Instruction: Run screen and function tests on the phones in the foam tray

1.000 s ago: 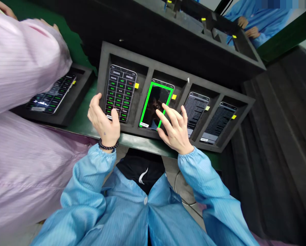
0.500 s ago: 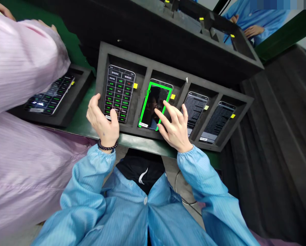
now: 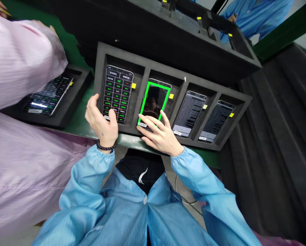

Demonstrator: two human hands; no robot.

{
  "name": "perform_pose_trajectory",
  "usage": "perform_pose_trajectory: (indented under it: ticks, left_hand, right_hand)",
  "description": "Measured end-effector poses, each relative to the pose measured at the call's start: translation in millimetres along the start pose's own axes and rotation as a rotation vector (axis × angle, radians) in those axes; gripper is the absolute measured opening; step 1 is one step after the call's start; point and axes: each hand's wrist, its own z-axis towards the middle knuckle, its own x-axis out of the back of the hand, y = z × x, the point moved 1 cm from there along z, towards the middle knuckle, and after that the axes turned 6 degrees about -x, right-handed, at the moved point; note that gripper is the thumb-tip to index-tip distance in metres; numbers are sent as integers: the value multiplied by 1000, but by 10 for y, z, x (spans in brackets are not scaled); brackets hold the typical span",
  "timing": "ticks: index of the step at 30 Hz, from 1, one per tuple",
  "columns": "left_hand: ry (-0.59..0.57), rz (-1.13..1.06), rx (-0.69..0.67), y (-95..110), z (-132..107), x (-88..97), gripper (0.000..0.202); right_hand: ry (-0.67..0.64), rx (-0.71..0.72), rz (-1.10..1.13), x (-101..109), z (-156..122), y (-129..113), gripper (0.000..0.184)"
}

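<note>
The green-framed phone [image 3: 155, 97] lay in the second compartment from the left of a four-compartment tray [image 3: 99, 68], its lower end under the right hand [image 3: 162, 136]. Its long axis ran away from the person, the top leaning right. The right hand was spread and gripped nothing; whether it touched the glass was hard to tell. Three other phones [image 3: 190, 112] filled out the tray, one per compartment. The left hand [image 3: 101, 124], loosely open, had its thumb over the leftmost phone [image 3: 118, 94]. Further left, a fifth phone [image 3: 56, 90] lay partly behind a pink sleeve [image 3: 27, 58].
</note>
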Motion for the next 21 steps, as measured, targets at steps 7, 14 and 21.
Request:
perform_pose_trajectory:
  ticks: [7,14,21]
  left_hand:
    - [23,2,-26,2,1,0,57]
    - [7,6,-3,20,6,9,58]
    - [33,-14,-4,-2,-15,-1,59]
  right_hand:
    - [51,36,4,154,-75,194,27]
    - [122,-124,55,372,-321,420,38]
    - [297,-299,27,252,-276,375,39]
